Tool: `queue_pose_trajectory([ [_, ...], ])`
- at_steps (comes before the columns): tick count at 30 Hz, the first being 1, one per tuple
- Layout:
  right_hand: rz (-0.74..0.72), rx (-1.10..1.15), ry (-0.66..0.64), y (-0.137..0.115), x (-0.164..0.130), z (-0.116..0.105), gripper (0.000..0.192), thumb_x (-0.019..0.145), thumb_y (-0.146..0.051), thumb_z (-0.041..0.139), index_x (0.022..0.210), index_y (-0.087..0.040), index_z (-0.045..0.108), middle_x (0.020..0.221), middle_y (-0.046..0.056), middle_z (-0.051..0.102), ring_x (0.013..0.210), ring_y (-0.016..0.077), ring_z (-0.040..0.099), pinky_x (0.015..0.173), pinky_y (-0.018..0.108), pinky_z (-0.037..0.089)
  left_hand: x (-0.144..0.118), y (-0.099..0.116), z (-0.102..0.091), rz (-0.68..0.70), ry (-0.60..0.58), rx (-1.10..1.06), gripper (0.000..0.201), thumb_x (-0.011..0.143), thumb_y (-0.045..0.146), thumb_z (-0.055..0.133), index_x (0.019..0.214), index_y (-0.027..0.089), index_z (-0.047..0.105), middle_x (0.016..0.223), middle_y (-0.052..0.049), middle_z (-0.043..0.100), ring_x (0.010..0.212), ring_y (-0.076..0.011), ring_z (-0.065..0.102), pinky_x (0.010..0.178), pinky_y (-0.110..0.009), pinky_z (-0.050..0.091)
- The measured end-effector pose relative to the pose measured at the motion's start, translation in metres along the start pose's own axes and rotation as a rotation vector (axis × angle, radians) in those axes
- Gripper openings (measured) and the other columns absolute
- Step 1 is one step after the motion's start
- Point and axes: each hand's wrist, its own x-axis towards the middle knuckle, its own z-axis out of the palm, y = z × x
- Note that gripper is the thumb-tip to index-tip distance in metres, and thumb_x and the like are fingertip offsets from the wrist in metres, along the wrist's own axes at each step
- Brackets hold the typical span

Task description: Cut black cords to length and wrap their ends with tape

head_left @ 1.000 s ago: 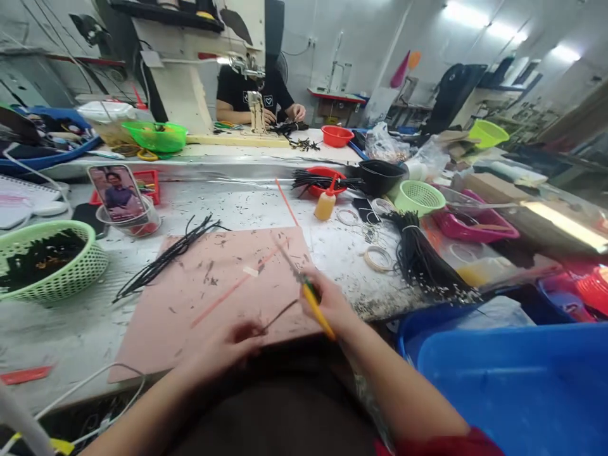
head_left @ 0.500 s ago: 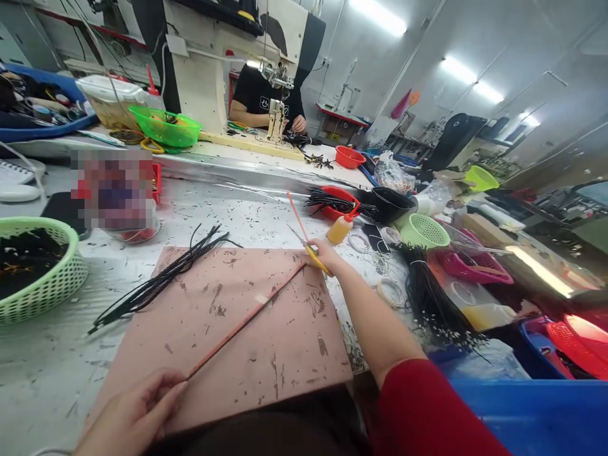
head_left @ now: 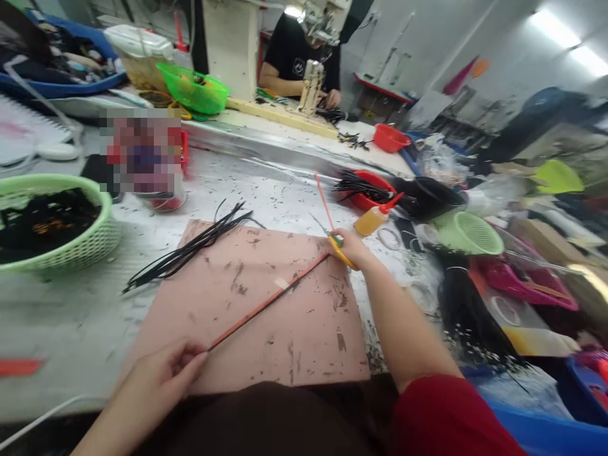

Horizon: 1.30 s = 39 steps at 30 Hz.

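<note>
A thin black cord lies along a flat red strip (head_left: 259, 308), stretched diagonally between my hands. My left hand (head_left: 183, 367) is closed, pinching the strip's near end between thumb and fingers. At the far end my right hand (head_left: 351, 249) is closed on yellow-handled scissors (head_left: 342, 254) and on the strip, whose red tail sticks up past the fingers. The scissor blades point up and left, away from the cord. Beneath the strip lies a pink mat (head_left: 247, 253) with dark smears. A bundle of black cords (head_left: 190, 250) rests across its upper left corner.
Left stands a green basket (head_left: 107, 221) with black pieces. Beyond my right hand are a yellow glue bottle (head_left: 371, 220) and a red bowl (head_left: 365, 201) of black cords. A black cord bundle (head_left: 463, 297) lies right. Behind, a person (head_left: 297, 60) sits at a sewing machine (head_left: 311, 85).
The camera view has turned, so the bench and both hands sit further right in the picture. Both hands keep their hold, with the strip still stretched between them.
</note>
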Motion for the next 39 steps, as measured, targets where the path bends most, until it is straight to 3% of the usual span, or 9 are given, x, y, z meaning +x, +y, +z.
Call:
queue_pose_trajectory([
  [2, -0.011, -0.021, -0.002, 0.002, -0.002, 0.001, 0.040, 0.063, -0.022, 0.059, 0.103, -0.017, 0.057, 0.093, 0.008, 0.063, 0.082, 0.0236, 0.056, 0.069, 0.029, 0.042, -0.006, 0.001, 0.001, 0.000, -0.118, 0.037, 0.024, 0.065, 0.044, 0.053, 0.065, 0.022, 0.062, 0.052, 0.003, 0.059, 0.043, -0.0144, 0.052, 0.044, -0.023, 0.040],
  [4, -0.002, -0.094, 0.021, 0.005, -0.002, 0.003, 0.041, 0.062, -0.024, 0.060, 0.102, -0.018, 0.058, 0.087, 0.008, 0.064, 0.077, 0.0233, 0.057, 0.065, 0.028, 0.043, -0.011, 0.003, 0.003, -0.008, -0.128, 0.050, 0.022, 0.069, 0.040, 0.049, 0.066, 0.021, 0.058, 0.055, 0.002, 0.058, 0.047, -0.0142, 0.052, 0.046, -0.023, 0.039],
  [14, 0.045, -0.201, -0.025, 0.006, -0.003, 0.004, 0.048, 0.061, -0.029, 0.061, 0.107, -0.017, 0.056, 0.075, 0.007, 0.063, 0.063, 0.0214, 0.057, 0.054, 0.028, 0.041, -0.022, 0.021, 0.009, -0.012, 0.013, 0.201, 0.011, 0.067, 0.028, 0.048, 0.059, 0.022, 0.055, 0.048, 0.005, 0.053, 0.046, -0.0126, 0.047, 0.045, -0.022, 0.030],
  [26, 0.047, -0.196, -0.016, 0.000, -0.009, 0.004, 0.044, 0.065, -0.030, 0.059, 0.107, -0.019, 0.055, 0.083, 0.008, 0.065, 0.070, 0.0227, 0.058, 0.057, 0.027, 0.041, -0.019, 0.018, 0.016, 0.021, 0.091, 0.079, 0.008, 0.060, 0.019, 0.051, 0.053, 0.021, 0.054, 0.043, 0.007, 0.047, 0.043, -0.0110, 0.042, 0.044, -0.021, 0.027],
  [29, 0.070, -0.195, -0.035, -0.003, -0.013, 0.000, 0.048, 0.066, -0.035, 0.057, 0.111, -0.020, 0.051, 0.082, 0.009, 0.065, 0.071, 0.0239, 0.059, 0.055, 0.027, 0.041, -0.017, 0.019, 0.014, -0.021, 0.087, -0.106, 0.007, 0.060, 0.021, 0.052, 0.052, 0.020, 0.052, 0.041, 0.007, 0.044, 0.039, -0.0094, 0.039, 0.041, -0.020, 0.027],
  [33, 0.142, -0.385, 0.006, -0.002, -0.012, -0.007, 0.045, 0.071, -0.044, 0.048, 0.107, -0.018, 0.051, 0.087, 0.014, 0.065, 0.075, 0.0299, 0.060, 0.052, 0.031, 0.039, -0.009, 0.025, 0.008, -0.161, 0.145, -0.528, 0.011, 0.052, 0.024, 0.060, 0.053, 0.018, 0.052, 0.035, 0.009, 0.041, 0.032, -0.0052, 0.031, 0.033, -0.016, 0.020],
  [36, 0.102, -0.432, -0.008, 0.003, -0.006, -0.011, 0.041, 0.070, -0.041, 0.050, 0.105, -0.019, 0.054, 0.091, 0.013, 0.065, 0.081, 0.0296, 0.060, 0.054, 0.031, 0.040, -0.002, 0.031, 0.004, -0.189, 0.222, -0.791, 0.016, 0.048, 0.025, 0.065, 0.055, 0.015, 0.054, 0.035, 0.009, 0.042, 0.031, -0.0027, 0.028, 0.031, -0.014, 0.014],
  [39, 0.011, -0.363, -0.067, 0.009, 0.000, -0.011, 0.047, 0.065, -0.037, 0.057, 0.109, -0.020, 0.055, 0.098, 0.010, 0.065, 0.085, 0.0269, 0.060, 0.060, 0.029, 0.042, 0.003, 0.038, 0.006, -0.157, 0.249, -0.889, 0.018, 0.049, 0.028, 0.064, 0.055, 0.015, 0.052, 0.037, 0.010, 0.040, 0.030, -0.0008, 0.024, 0.031, -0.014, 0.013],
])
